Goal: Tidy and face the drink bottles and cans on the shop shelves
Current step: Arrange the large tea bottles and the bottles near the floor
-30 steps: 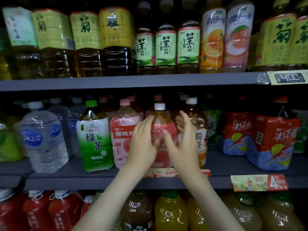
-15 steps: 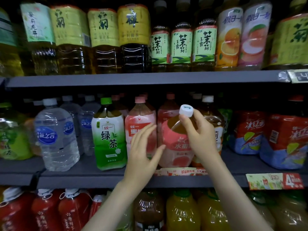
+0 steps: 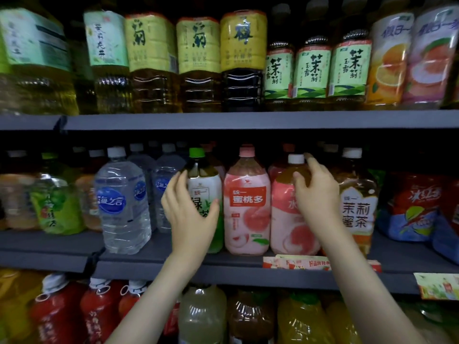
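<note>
Up front on the middle shelf (image 3: 149, 254) stands a peach drink bottle with a white cap (image 3: 285, 214), upright, with its pink label partly turned to the side. The right hand (image 3: 315, 192) holds it at the brown shoulder: the thumb presses on the front, the index finger reaches up just beside the cap, and how the other fingers lie behind the bottle I cannot tell.

Touching its left side is a second peach bottle with a pink cap (image 3: 247, 207), its label facing forward. Next to that stands the green tea bottle (image 3: 205, 192) with a green cap. The left hand (image 3: 188, 209) grips it, the fingers close together and curved round its left side, the thumb spread apart across the label.

Just right of the white-capped bottle is a jasmine tea bottle (image 3: 357, 209), and further right are red-labelled bottles (image 3: 417, 207). Left of the green tea stand clear water bottles (image 3: 121, 204).

A paper promotion strip (image 3: 298, 263) is fixed on the shelf edge below the peach bottles. The upper shelf (image 3: 223, 120) carries tea bottles with yellow and green labels. Below are red bottles (image 3: 59, 314) and yellow bottles (image 3: 303, 319).
</note>
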The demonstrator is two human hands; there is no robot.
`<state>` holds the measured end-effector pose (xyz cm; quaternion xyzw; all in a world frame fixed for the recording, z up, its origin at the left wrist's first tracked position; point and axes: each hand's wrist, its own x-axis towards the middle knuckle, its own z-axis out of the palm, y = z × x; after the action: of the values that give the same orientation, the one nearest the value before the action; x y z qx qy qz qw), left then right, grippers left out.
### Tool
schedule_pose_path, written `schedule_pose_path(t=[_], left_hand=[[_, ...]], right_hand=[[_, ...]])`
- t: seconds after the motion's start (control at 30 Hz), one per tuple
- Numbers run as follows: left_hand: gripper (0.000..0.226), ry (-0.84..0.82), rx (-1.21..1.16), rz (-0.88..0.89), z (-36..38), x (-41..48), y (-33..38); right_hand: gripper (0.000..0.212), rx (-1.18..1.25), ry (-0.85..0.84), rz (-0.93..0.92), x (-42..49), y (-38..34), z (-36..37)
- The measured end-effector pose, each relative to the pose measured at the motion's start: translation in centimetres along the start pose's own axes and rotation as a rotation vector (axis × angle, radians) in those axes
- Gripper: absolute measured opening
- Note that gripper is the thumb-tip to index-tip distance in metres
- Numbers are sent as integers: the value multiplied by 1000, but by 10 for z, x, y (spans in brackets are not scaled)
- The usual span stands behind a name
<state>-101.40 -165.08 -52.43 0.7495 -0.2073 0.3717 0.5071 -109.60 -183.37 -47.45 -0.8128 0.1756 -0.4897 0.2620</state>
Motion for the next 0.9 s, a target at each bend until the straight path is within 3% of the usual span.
schedule_pose_path(t=[0.13,0.27,0.33,0.43,0.53,0.67,0.77,0.9], left_hand=[[92,-183,-79,-107,-10,23,-8],[108,-359,-132,-251,-16,47,-21],[101,-385,-145,-296,-19,55,-31],[65,-419,-323,-337,-26,61,-38],[70,-414,-427,-310,-34,57,-40],[78,-353,-506,-242,-54,44,-43],[72,-282,-568,-274,-66,37,-49],[95,-241,-739,-401,-90,36,-54]], right_hand=[[68,-108,96,3,-9,-16,19],[59,-126,97,131,14,-20,22],[50,-143,97,144,19,-17,20],[50,-131,96,143,17,-11,21],[55,-120,114,153,10,-9,17],[49,53,265,-48,-20,-39,10],[40,300,27,-113,-51,-74,25],[35,573,-289,-97,-78,-102,52]])
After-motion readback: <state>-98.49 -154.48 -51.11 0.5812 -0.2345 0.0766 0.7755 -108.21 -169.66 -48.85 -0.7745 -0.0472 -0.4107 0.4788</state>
